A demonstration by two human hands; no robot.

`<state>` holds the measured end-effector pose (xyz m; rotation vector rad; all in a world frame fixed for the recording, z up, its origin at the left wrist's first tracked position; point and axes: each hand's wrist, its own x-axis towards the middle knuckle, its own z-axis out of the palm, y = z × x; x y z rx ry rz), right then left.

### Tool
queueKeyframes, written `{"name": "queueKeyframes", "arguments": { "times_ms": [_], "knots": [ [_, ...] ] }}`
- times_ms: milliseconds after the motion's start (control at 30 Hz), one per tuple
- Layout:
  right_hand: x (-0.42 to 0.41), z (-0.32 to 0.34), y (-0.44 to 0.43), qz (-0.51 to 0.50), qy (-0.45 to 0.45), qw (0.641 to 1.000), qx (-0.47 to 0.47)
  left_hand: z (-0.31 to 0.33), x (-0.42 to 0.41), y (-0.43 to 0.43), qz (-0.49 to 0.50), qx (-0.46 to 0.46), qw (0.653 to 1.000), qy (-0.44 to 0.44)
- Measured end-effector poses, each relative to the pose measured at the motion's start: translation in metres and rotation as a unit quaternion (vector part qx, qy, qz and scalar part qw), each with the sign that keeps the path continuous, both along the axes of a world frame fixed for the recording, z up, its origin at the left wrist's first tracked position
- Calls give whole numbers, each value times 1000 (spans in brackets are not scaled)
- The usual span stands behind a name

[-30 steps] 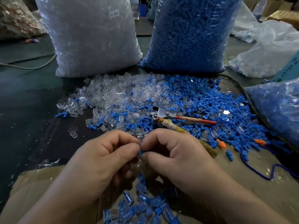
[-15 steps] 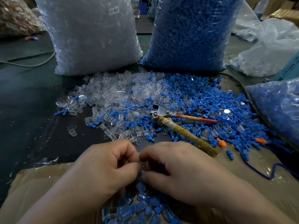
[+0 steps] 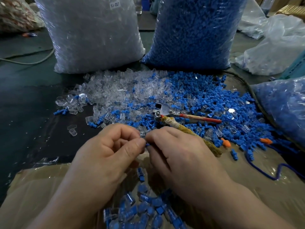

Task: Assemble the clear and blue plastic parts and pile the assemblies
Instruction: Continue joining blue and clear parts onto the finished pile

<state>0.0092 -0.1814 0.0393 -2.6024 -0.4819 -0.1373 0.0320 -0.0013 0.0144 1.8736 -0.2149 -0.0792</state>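
Both hands have come back up from the low spot of half a second ago, when they sat just over the pile.

- Left hand (image 3: pixel 107 151): fingers (image 3: pixel 125 131) curled, thumb pressed to forefinger, pinching a small blue plastic part (image 3: pixel 147 144).
- Right hand (image 3: pixel 178 154): fingers curled in, tips meeting the left's on the same part. A bit of clear plastic shows just above the pinch; whether it is held, I cannot tell.
- Pile of finished clear-and-blue assemblies (image 3: pixel 142 210): below the wrists on the brown plastic-covered sheet (image 3: pixel 33 187), more exposed now.
- Loose clear plastic caps (image 3: pixel 118 90) and loose blue plastic plugs (image 3: pixel 206 100): spread on the dark table (image 3: pixel 24 100) beyond the hands, unchanged.
- Metal pliers with one red and one cloth-wrapped handle (image 3: pixel 166 111): lying among the plugs, as before, wrapped handle running under the right hand's knuckles.
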Motion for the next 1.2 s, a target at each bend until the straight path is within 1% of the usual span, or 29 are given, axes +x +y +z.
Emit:
{"name": "queueKeyframes", "arguments": {
  "times_ms": [133,200,300,367,400,433,467,500,533,567,600,633,667,700,733,767,833,867,1000,1100,1167,1200],
  "knots": [
    [-2,1,-2,-7,-39,999,-30,-1,2,-2,-19,-100,994,46],
    [-2,3,-2,-9,-69,997,-45,0,2,-1,-14,-127,989,69],
    [-2,3,1,-1,-127,990,-54,2,2,-1,-41,-95,989,110],
    [-2,2,5,-2,-113,992,-51,0,2,0,-45,-84,991,95],
    [-2,2,7,-16,-74,997,-25,1,1,0,-49,-82,993,65],
    [-2,3,7,-36,-12,999,27,2,0,-2,-56,-75,995,21],
    [-3,6,6,-58,69,989,114,3,-2,-3,-63,-61,996,-29],
    [-2,8,4,-77,161,958,225,5,-5,-3,-72,-43,994,-74],
    [-1,11,0,-93,250,909,321,7,-7,-3,-82,-24,991,-108],
    [0,14,-3,-97,316,866,377,10,-8,-3,-90,1,988,-127],
    [1,15,-5,-88,346,855,376,12,-9,-2,-95,32,986,-135],
    [2,13,-7,-78,336,883,318,14,-8,0,-99,70,983,-137],
    [3,10,-7,-71,292,927,224,14,-6,0,-101,111,980,-132],
    [3,6,-7,-60,231,962,131,12,-4,2,-102,152,975,-121],
    [2,3,-6,-42,170,982,64,10,-1,3,-104,190,970,-114],
    [1,2,-5,-23,135,990,35,8,1,4,-105,223,962,-119],
    [1,1,-2,8,122,992,31,4,6,5,-126,265,946,-139],
    [2,2,-1,18,123,992,28,2,6,5,-142,270,942,-142],
    [2,3,-3,46,129,990,18,1,6,5,-189,248,938,-150],
    [2,4,-7,50,150,987,5,1,7,6,-219,233,934,-157],
    [3,3,-7,55,142,988,-7,1,7,5,-223,221,937,-153],
    [4,2,-6,55,136,989,-9,0,7,4,-210,213,941,-157]
  ]
}}
